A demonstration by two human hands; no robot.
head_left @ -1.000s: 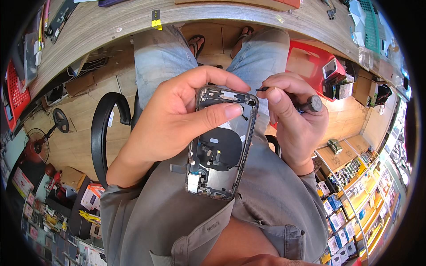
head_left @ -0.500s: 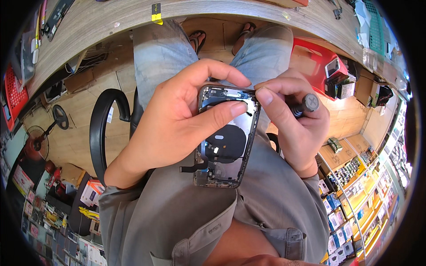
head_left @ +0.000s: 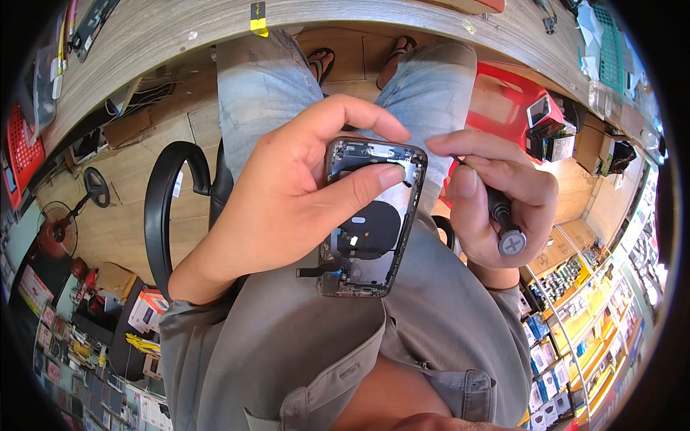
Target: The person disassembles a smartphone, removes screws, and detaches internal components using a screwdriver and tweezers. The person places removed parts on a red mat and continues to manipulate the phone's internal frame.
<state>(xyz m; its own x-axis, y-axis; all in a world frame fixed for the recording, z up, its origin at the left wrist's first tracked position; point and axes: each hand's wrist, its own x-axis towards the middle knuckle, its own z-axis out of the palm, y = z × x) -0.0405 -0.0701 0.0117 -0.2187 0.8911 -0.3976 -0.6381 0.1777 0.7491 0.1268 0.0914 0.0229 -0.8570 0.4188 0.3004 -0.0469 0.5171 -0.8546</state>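
Note:
My left hand (head_left: 302, 179) grips an opened phone housing (head_left: 370, 230) over my lap, its thumb pressed on the inside near the top. The housing has a dark frame, a round black pad in the middle and a short black flex cable (head_left: 316, 271) sticking out at the lower left. My right hand (head_left: 503, 187) is just right of the housing's upper corner, apart from it. Its fingers are closed round a dark screwdriver (head_left: 501, 208), whose cap end with a cross mark points down toward me. The thin tip lies near the thumb and forefinger.
A wooden desk edge (head_left: 345, 25) curves across the far side. Below it stands a red plastic stool (head_left: 496, 108) at right. A black chair armrest (head_left: 162, 215) rises at left, a fan (head_left: 59, 231) behind it. Shelves of boxed goods (head_left: 575, 316) fill the right.
My right hand has drawn away to the right from the housing's corner and turned, so the screwdriver's cap end swings toward me. The housing in my left hand has shifted slightly.

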